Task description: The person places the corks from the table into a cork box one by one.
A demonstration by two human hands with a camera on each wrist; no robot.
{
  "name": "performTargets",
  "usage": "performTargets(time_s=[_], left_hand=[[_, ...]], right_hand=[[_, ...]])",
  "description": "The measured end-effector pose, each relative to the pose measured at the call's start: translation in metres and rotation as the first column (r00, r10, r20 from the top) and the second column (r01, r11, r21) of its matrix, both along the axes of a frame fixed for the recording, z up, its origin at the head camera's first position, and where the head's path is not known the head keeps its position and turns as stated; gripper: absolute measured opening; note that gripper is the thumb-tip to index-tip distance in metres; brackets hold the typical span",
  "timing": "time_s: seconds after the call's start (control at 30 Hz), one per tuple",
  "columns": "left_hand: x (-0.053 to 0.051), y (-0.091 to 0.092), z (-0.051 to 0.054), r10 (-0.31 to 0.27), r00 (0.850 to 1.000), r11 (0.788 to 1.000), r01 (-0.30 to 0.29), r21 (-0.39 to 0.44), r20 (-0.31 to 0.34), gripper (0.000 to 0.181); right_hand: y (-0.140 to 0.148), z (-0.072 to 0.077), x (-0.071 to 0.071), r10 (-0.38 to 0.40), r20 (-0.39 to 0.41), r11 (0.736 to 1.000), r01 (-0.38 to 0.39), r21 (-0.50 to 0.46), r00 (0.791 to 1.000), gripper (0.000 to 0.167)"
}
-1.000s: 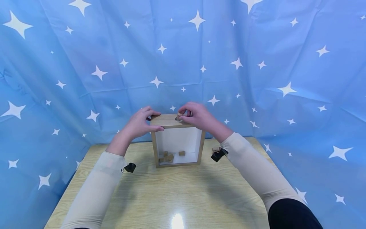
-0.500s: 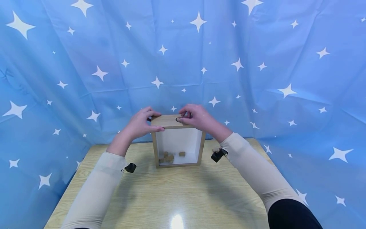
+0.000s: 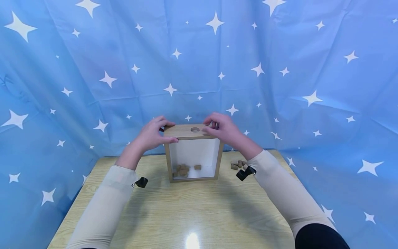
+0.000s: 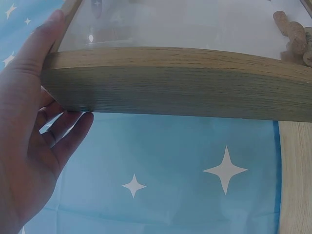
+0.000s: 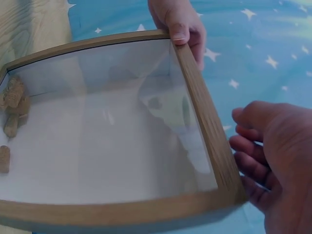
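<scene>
A shallow wooden box frame stands upright on the table, with a clear front and a white back. Its top edge has a round hole, uncovered now. Several corks lie inside at the bottom, most of them to the left. My left hand grips the upper left corner, thumb on the front and fingers behind, as the left wrist view also shows. Just right of the hole is my right hand, its fingers loosely bent and holding nothing. In the right wrist view the right hand is beside the frame's edge.
On the wood-grain table, several loose corks lie right of the box, partly hidden by the right wrist's black camera. A blue curtain with white stars hangs close behind the table.
My right hand has pushed a cork into the hole, let go and drawn back to the right. The pile inside looks larger. The left hand keeps its grip.
</scene>
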State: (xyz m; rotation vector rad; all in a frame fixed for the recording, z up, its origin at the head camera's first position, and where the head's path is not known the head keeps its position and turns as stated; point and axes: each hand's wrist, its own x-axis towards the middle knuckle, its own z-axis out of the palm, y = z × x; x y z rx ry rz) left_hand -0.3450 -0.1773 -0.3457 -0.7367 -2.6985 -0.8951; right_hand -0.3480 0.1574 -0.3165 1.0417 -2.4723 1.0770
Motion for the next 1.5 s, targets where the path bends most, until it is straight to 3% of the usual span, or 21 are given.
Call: performTargets(time_s=[0.17, 0.4, 0.77, 1.0, 1.23, 1.5], left_hand=[[0.0, 0.0, -0.001, 0.004, 1.0, 1.0, -0.004, -0.002, -0.003, 0.075], [0.0, 0.0, -0.001, 0.001, 1.0, 1.0, -0.001, 0.003, 0.012, 0.073], [0.0, -0.001, -0.001, 0.002, 1.0, 1.0, -0.002, -0.005, 0.017, 0.077], [-0.001, -0.001, -0.002, 0.004, 1.0, 1.0, -0.004, 0.0, 0.007, 0.077], [0.0, 0.0, -0.001, 0.019, 1.0, 1.0, -0.019, -0.004, 0.006, 0.073], [0.001, 0.001, 0.0, 0.019, 1.0, 1.0, -0.019, -0.005, 0.011, 0.075]], right_hand=[[0.025, -0.006, 0.009, -0.059, -0.036, 0.998, 0.058, -0.016, 0.998, 0.012], [0.061, -0.02, 0.011, -0.108, -0.112, 0.994, 0.105, -0.033, 0.988, 0.01], [0.102, -0.055, 0.02, -0.23, -0.03, 0.973, 0.23, -0.015, 0.973, 0.011], [0.131, -0.099, 0.01, -0.301, -0.048, 0.949, 0.304, 0.081, 0.952, 0.014], [0.156, -0.15, 0.006, -0.374, 0.066, 0.923, 0.363, 0.13, 0.925, 0.027], [0.17, -0.193, 0.002, -0.405, 0.142, 0.912, 0.387, 0.137, 0.903, 0.035]])
